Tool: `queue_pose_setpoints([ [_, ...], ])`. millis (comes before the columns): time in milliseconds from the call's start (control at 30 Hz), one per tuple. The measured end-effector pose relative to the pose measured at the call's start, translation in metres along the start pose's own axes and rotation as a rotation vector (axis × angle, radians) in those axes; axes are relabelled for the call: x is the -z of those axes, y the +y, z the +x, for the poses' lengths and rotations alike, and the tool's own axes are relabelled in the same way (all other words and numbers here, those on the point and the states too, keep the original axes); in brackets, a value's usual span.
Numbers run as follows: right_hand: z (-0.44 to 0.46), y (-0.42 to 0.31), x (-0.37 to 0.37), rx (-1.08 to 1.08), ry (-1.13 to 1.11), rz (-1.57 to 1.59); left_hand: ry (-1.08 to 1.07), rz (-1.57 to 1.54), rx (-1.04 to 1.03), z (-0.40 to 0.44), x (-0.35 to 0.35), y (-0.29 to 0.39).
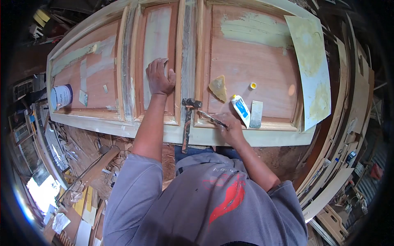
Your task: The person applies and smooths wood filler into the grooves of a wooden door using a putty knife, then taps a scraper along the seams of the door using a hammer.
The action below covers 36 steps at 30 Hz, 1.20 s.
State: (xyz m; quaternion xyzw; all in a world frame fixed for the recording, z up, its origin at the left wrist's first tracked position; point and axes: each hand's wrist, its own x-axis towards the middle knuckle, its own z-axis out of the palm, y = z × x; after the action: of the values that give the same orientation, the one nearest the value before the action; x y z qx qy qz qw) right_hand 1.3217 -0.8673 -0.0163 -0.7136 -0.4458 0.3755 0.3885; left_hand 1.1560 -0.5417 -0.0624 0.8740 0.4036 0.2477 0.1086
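Note:
My left hand [160, 78] rests over the narrow middle panel of a wooden door [246, 136], fingers curled around or against something I cannot make out. My right hand [231, 130] grips a thin tool [212, 118] whose tip points up and left toward the frame. A hammer [188, 123] lies just left of that tip, its head on the door's rail. Right of my right hand are a white and blue tube [241, 110] and a flat grey scraper blade [256, 114]. Above them sit a yellowish wedge-shaped piece [218, 87] and a small yellow-centred cap [253, 85].
A white tub [62, 97] stands on the left panel near a small putty-smeared piece [83, 98]. A pale stained board [310, 69] lies across the door's right end. Long planks [342, 119] line the right side; wood scraps [88, 205] litter the lower left floor.

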Motion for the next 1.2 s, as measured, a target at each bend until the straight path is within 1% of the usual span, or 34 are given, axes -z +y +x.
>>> queue_pose_setpoints([
  [33, -0.005, 0.001, -0.004, -0.006, 0.005, -0.026, 0.002, -0.007, 0.003, 0.000, 0.000, 0.001],
  [67, -0.007, 0.003, -0.002, 0.088, -0.015, -0.072, 0.005, -0.015, 0.003, 0.001, 0.001, 0.000],
  [167, 0.000, -0.002, 0.020, 0.261, -0.155, -0.149, -0.002, 0.001, 0.006, 0.001, 0.002, 0.001],
  [267, 0.006, 0.004, 0.017, 0.197, -0.098, -0.051, 0.003, 0.013, -0.020, 0.001, 0.003, 0.001],
  [367, 0.007, 0.002, 0.008, 0.075, -0.056, -0.016, -0.001, -0.010, -0.013, 0.001, 0.003, 0.000],
  [467, -0.005, 0.000, 0.012, 0.134, -0.137, -0.175, -0.003, 0.002, -0.011, 0.000, 0.003, -0.001],
  [567, -0.013, 0.001, 0.006, 0.073, -0.108, -0.198, -0.028, 0.002, 0.003, 0.000, 0.009, 0.002],
  [767, -0.033, -0.039, 0.010, 0.063, -0.057, -0.072, -0.032, -0.046, 0.024, -0.001, 0.017, 0.002],
  [800, -0.040, -0.046, 0.009, 0.018, 0.016, -0.027, -0.018, -0.049, 0.025, -0.001, 0.017, 0.001],
  [900, -0.068, -0.060, 0.009, -0.363, 0.187, 0.171, -0.011, -0.194, 0.116, -0.003, 0.010, -0.012],
  [933, -0.078, -0.060, 0.007, -0.338, 0.246, 0.233, 0.015, -0.207, 0.111, -0.002, 0.011, -0.016],
  [1033, -0.118, -0.058, -0.002, -0.427, 0.390, 0.419, -0.087, -0.490, 0.288, 0.008, 0.002, -0.035],
  [1067, -0.131, -0.055, -0.005, -0.436, 0.397, 0.410, -0.066, -0.627, 0.347, 0.008, -0.003, -0.040],
  [1133, -0.158, -0.052, -0.009, -0.453, 0.411, 0.393, -0.175, -0.690, 0.416, -0.003, 0.037, -0.031],
  [1167, -0.167, -0.054, -0.012, -0.456, 0.448, 0.451, -0.229, -0.723, 0.445, -0.011, 0.063, -0.023],
  [1200, -0.178, -0.054, -0.015, -0.461, 0.484, 0.509, -0.180, -0.645, 0.373, -0.027, 0.088, -0.014],
])
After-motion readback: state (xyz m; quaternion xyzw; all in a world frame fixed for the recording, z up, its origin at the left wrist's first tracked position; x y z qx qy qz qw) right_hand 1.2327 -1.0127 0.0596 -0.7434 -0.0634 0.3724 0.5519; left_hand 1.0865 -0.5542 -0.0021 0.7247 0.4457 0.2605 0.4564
